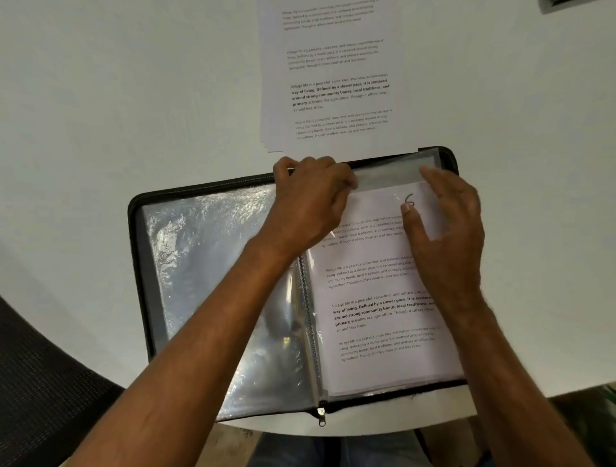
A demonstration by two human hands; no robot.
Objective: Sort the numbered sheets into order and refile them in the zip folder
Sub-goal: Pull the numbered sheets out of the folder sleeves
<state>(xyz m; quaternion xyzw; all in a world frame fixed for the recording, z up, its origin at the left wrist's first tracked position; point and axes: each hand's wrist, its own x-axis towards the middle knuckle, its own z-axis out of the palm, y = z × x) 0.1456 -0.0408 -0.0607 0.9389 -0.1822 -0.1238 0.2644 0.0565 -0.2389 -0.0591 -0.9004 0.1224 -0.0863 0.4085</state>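
Observation:
A black zip folder (140,253) lies open on the white table, with clear plastic sleeves (206,266) on its left half. On the right half a printed sheet marked 6 (376,300) sits partly inside a sleeve. My left hand (310,203) grips the top edge of that sleeve near the spine. The fingers of my right hand (446,216) lie flat on the sheet's upper right part, the thumb just below the number. A stack of loose printed sheets (333,76) lies beyond the folder.
The white table (116,100) has a curved near edge. A dark chair (43,393) stands at the lower left. The folder's zip pull (321,416) hangs over the table edge. A dark object (560,4) shows at the top right corner.

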